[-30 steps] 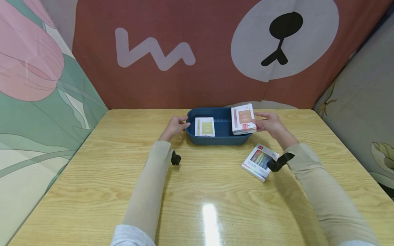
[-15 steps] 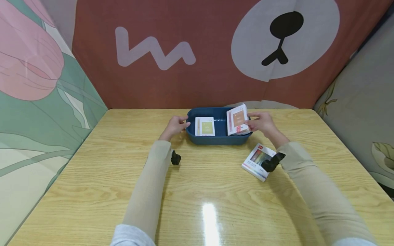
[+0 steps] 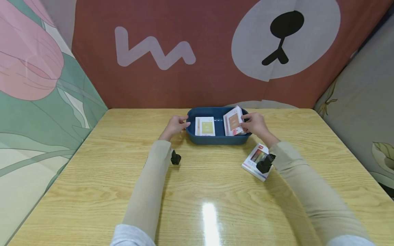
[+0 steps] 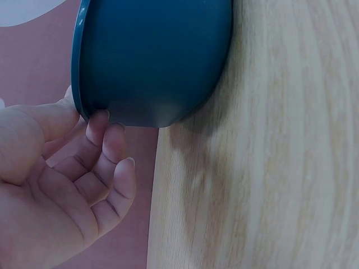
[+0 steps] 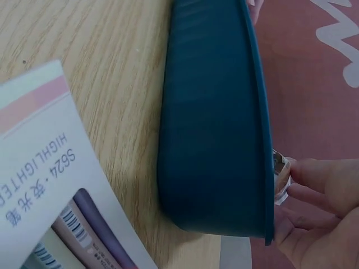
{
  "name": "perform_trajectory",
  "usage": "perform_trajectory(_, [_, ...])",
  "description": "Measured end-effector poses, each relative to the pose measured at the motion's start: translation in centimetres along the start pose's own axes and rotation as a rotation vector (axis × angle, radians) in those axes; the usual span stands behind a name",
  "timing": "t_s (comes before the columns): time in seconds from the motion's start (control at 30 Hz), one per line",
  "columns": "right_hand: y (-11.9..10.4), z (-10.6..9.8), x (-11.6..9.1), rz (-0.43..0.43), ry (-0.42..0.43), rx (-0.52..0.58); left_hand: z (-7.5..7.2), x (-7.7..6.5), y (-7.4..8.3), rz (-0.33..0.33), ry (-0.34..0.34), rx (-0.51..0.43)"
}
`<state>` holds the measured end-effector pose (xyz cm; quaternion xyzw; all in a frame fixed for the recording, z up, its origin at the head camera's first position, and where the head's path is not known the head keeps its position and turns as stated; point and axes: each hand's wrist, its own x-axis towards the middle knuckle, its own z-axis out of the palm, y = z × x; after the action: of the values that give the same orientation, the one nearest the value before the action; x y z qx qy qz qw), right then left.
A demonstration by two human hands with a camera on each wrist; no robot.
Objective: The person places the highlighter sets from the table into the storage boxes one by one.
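A dark blue oval-cornered bin stands at the table's far edge. My left hand pinches its left rim between thumb and fingers, as the left wrist view shows up close. At the bin's right end my right hand grips a white box with an orange panel, tilted and partly down inside the bin. Only a corner of that box shows past the rim in the right wrist view. A white box with a yellow-green panel lies in the bin's left part.
A white highlighter box with a window lies on the wooden table, right of and nearer than the bin, partly under the right wrist's black camera. A brown printed cloth hangs behind the table.
My right hand has moved left and lowered the orange-panel box from over the bin's right rim into its right part. The left hand keeps its place on the rim.
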<state>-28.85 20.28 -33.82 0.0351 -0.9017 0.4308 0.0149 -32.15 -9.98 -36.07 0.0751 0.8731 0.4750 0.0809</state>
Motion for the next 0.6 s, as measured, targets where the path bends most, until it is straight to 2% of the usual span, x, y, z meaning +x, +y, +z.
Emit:
perform_trajectory(0.27, [0.02,0.42,0.08,-0.057,0.023,-0.115,0.00,-0.07,-0.04,0.006,0.003,-0.001])
perform_trajectory(0.6, [-0.14,0.70,0.04,-0.103,0.033,-0.260,0.04,0.06,0.07,-0.031,0.001,-0.022])
